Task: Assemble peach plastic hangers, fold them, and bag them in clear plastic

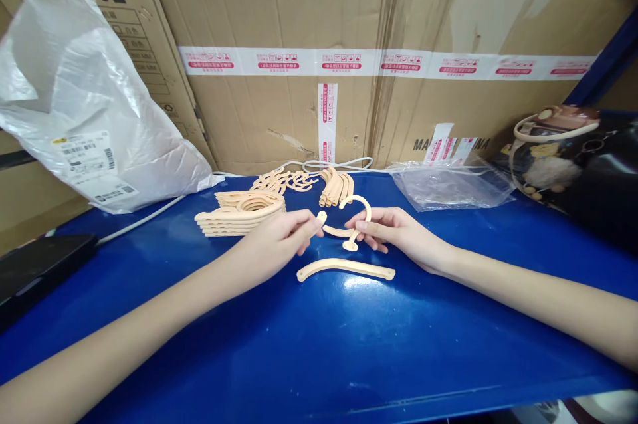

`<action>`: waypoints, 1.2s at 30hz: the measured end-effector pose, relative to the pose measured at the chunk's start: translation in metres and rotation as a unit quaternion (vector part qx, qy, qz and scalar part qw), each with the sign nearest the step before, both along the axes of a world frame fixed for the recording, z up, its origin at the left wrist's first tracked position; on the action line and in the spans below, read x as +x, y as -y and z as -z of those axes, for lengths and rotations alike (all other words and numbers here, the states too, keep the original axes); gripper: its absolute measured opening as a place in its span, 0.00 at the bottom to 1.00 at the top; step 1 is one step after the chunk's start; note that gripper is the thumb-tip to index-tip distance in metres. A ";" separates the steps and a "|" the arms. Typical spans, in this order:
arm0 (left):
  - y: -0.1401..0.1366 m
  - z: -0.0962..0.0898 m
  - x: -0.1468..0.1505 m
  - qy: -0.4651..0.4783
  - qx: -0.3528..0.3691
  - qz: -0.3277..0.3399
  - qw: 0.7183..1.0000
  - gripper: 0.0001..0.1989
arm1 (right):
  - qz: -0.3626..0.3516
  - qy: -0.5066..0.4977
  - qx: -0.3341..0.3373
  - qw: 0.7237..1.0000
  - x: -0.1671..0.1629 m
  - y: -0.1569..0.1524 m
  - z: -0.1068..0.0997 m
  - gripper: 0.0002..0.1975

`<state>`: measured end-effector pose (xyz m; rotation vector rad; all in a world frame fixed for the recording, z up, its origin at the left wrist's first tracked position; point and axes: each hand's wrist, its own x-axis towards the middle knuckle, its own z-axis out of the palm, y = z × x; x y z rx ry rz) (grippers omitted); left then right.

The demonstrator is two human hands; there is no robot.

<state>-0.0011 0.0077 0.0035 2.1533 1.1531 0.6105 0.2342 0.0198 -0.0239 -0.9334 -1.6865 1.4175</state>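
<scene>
My left hand (pixel 294 231) is closed on a cream plastic hanger arm, most of it hidden by the fingers; only its rounded end (pixel 322 216) sticks out. Between the fingers of my right hand (pixel 389 228) is a cream hanger hook (pixel 367 208) with a round flat base pointing down. Another curved cream piece (pixel 336 232) shows just behind the hook; whether the right hand grips it too, I cannot tell. Below both hands a loose hanger arm (pixel 343 267) lies on the blue table (pixel 349 351).
Behind my left hand is a stack of cream hangers (pixel 239 214). Further back lie a pile of hooks (pixel 284 180) and a bundle of hanger arms (pixel 336 186). A clear plastic bag (pixel 448 188), a white bag (pixel 94 111), a dark device (pixel 44 271) and a bottle (pixel 548 151) surround these.
</scene>
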 end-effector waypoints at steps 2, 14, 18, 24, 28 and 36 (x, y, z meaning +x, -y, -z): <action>0.002 0.004 0.002 -0.041 0.041 0.025 0.998 0.16 | 0.006 -0.016 -0.009 1.000 0.000 0.000 0.000 0.17; 0.005 0.013 0.003 -0.117 0.203 0.107 0.966 0.13 | 0.037 -0.092 -0.064 0.993 0.002 -0.002 -0.002 0.26; 0.004 0.015 0.000 -0.114 0.230 0.113 0.960 0.14 | 0.034 -0.096 -0.072 0.992 0.002 -0.002 -0.002 0.27; 0.006 0.015 0.001 -0.107 0.262 0.140 0.949 0.16 | 0.015 -0.096 -0.072 0.993 0.004 -0.002 -0.002 0.25; 0.006 0.015 0.001 -0.114 0.261 0.146 0.947 0.16 | 0.005 -0.088 -0.070 0.994 0.004 -0.002 -0.002 0.25; 0.008 0.015 0.004 -0.120 0.265 0.148 0.945 0.14 | -0.009 -0.062 -0.042 0.997 0.007 -0.003 0.001 0.22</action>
